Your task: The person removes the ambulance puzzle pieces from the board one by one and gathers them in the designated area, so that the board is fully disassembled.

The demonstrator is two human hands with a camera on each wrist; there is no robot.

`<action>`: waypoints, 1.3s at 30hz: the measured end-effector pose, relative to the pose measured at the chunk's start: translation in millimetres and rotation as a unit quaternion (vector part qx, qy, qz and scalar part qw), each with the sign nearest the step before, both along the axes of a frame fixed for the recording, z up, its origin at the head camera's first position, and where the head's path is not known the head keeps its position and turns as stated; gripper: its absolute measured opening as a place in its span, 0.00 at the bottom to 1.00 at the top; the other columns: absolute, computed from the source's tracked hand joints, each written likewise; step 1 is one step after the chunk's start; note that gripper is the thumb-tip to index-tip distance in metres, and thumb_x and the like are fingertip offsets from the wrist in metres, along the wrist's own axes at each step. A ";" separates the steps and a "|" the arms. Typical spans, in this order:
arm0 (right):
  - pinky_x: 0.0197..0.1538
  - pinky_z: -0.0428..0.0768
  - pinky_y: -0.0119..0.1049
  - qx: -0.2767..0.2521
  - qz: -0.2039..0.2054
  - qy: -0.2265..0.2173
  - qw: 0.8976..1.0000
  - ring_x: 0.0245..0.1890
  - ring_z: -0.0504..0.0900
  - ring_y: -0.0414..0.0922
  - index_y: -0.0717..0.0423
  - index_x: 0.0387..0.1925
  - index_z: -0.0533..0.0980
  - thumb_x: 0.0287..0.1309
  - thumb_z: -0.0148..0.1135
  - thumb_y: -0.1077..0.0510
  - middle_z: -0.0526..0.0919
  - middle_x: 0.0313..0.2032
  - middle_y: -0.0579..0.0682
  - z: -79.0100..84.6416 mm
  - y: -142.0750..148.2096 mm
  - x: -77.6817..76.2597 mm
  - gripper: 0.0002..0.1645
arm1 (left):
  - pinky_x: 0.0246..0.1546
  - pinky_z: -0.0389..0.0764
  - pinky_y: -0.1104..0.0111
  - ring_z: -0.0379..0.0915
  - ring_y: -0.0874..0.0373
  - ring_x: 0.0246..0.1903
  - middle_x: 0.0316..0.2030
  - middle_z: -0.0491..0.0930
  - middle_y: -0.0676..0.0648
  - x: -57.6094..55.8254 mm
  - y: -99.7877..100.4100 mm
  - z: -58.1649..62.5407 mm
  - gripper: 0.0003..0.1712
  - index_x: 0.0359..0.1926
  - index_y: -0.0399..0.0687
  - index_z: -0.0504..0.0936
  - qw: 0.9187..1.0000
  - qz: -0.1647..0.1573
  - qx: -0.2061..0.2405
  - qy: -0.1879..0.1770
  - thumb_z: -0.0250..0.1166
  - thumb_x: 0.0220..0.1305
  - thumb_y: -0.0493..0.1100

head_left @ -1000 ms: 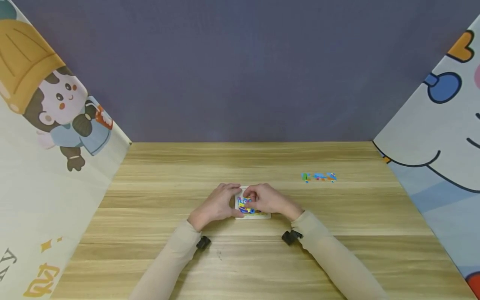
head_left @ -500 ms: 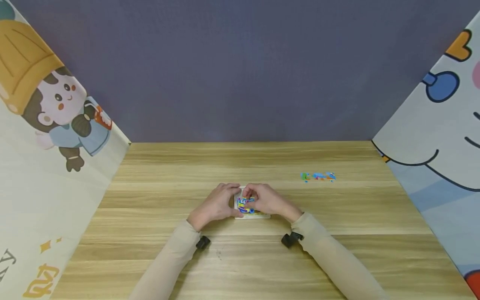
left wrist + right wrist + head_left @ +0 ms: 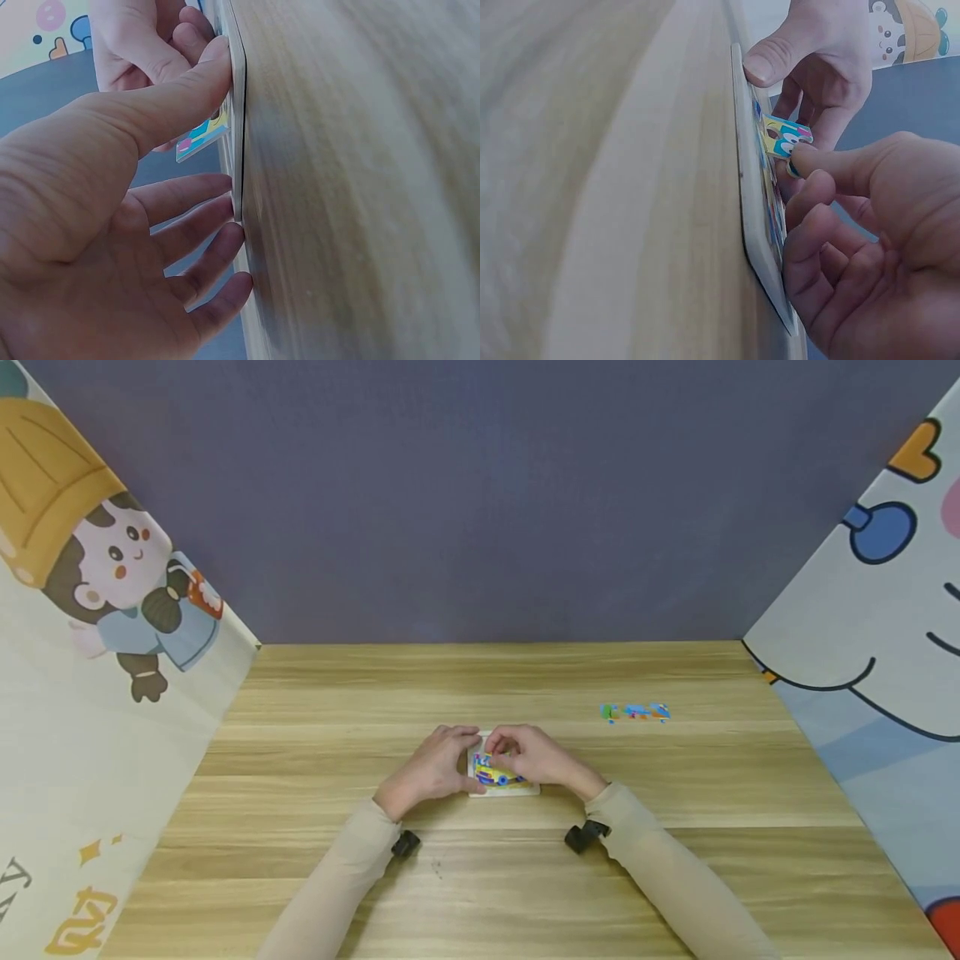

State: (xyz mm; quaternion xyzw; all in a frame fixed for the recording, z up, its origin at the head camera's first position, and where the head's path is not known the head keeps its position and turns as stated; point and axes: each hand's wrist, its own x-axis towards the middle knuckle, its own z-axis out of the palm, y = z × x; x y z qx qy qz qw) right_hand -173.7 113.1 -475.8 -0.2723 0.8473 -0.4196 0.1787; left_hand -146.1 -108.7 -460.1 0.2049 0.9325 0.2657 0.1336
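A small jigsaw board with a white rim and a yellow and blue vehicle picture lies on the table. My left hand grips the board's left end, thumb at the near edge and fingers at the far edge. My right hand is over the board and pinches a puzzle piece between thumb and index finger. That piece shows cartoon eyes on yellow and blue. In both wrist views it stands tilted up from the board, one edge at or close to the surface. The right hand hides part of the board in the head view.
A row of several blue, green and orange puzzle pieces lies farther back to the right on the wooden table. A dark partition rises behind the table, with cartoon-printed panels at both sides.
The piece pinched by my right hand has tipped up, and more of the yellow picture on the board shows. My left hand keeps its place at the board's left end.
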 end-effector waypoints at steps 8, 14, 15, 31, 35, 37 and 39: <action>0.52 0.82 0.39 -0.003 -0.014 -0.018 1.000 0.44 0.82 0.42 0.50 0.48 0.83 0.72 0.66 0.57 0.87 0.44 0.47 2.6 -0.3 2.3 0.06 | 0.81 0.63 0.48 0.63 0.42 0.76 0.77 0.70 0.42 -0.3 -0.6 -0.4 0.50 0.73 0.37 0.76 1.000 -0.002 0.002 0.000 0.84 0.54 0.53; 0.53 0.83 0.39 -0.008 -0.021 -0.027 0.999 0.46 0.83 0.42 0.51 0.48 0.83 0.73 0.66 0.56 0.88 0.46 0.48 -0.5 0.1 0.9 0.06 | 0.81 0.62 0.47 0.62 0.41 0.77 0.77 0.70 0.42 0.9 -1.5 0.5 0.47 0.73 0.37 0.75 1.000 -0.004 0.002 -0.005 0.82 0.59 0.53; 0.53 0.83 0.39 -0.009 -0.022 -0.025 0.999 0.46 0.83 0.41 0.51 0.48 0.83 0.73 0.66 0.57 0.88 0.45 0.48 -1.3 0.1 0.5 0.06 | 0.82 0.61 0.47 0.62 0.41 0.77 0.78 0.69 0.42 1.0 -1.6 0.4 0.46 0.73 0.37 0.75 1.000 -0.004 0.002 -0.005 0.80 0.60 0.53; 0.52 0.83 0.38 -0.015 -0.032 -0.026 0.999 0.45 0.83 0.42 0.51 0.48 0.83 0.73 0.66 0.57 0.88 0.45 0.48 -1.7 0.9 0.9 0.06 | 0.81 0.62 0.46 0.62 0.40 0.77 0.77 0.70 0.41 0.8 -1.1 -1.7 0.42 0.73 0.38 0.76 1.000 -0.006 -0.005 0.005 0.77 0.65 0.53; 0.53 0.84 0.40 -0.023 -0.041 -0.026 0.999 0.46 0.83 0.42 0.51 0.47 0.84 0.73 0.66 0.57 0.88 0.45 0.48 -1.3 5.2 -0.3 0.05 | 0.81 0.62 0.46 0.62 0.40 0.77 0.77 0.70 0.41 0.6 -0.2 -1.0 0.42 0.73 0.38 0.76 1.000 -0.006 -0.006 0.006 0.77 0.65 0.53; 0.54 0.84 0.42 -0.027 -0.046 -0.023 0.998 0.47 0.84 0.43 0.50 0.47 0.84 0.73 0.66 0.57 0.88 0.46 0.48 -1.1 8.4 -1.2 0.05 | 0.81 0.62 0.46 0.62 0.39 0.77 0.77 0.70 0.41 0.4 0.3 -0.8 0.42 0.73 0.38 0.76 1.000 -0.006 -0.007 0.008 0.78 0.65 0.53; 0.55 0.85 0.43 -0.030 -0.048 -0.018 0.998 0.47 0.84 0.43 0.51 0.47 0.84 0.74 0.66 0.57 0.88 0.46 0.48 -1.6 12.1 -2.4 0.05 | 0.81 0.62 0.45 0.63 0.39 0.77 0.77 0.70 0.41 0.1 0.6 -0.7 0.42 0.73 0.38 0.76 1.000 -0.009 -0.007 0.010 0.78 0.65 0.53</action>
